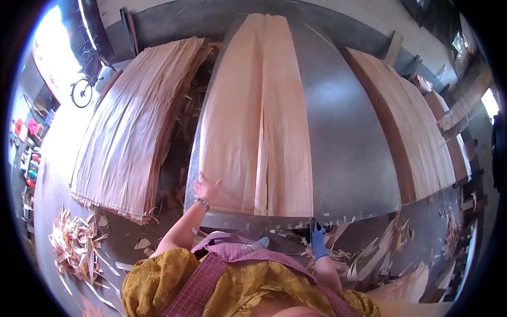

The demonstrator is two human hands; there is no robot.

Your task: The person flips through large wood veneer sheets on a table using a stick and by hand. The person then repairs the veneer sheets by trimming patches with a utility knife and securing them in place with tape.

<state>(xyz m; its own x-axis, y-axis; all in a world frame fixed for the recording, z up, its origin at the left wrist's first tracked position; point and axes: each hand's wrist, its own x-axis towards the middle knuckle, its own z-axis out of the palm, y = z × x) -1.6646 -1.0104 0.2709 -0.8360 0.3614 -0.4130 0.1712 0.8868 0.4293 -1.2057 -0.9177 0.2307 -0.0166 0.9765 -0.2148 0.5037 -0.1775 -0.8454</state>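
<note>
My left hand (207,189) is bare, with a band at the wrist. Its fingers are spread over the near left corner of a thin wood veneer sheet (232,121). A second veneer sheet (288,121) lies alongside, and a narrow, uneven gap runs between the two near the front. Both rest on a grey metal-topped table (354,132). My right hand (318,242), in a blue glove, is at the table's front edge by the right sheet's near corner. Its fingers look closed around something dark and narrow that I cannot make out.
A tall veneer stack (127,121) stands on the left, another veneer stack (412,116) on the right. Scrap strips (76,243) are heaped on the floor at left, with more wood scraps (380,248) at right. A bicycle (82,92) is by the bright doorway.
</note>
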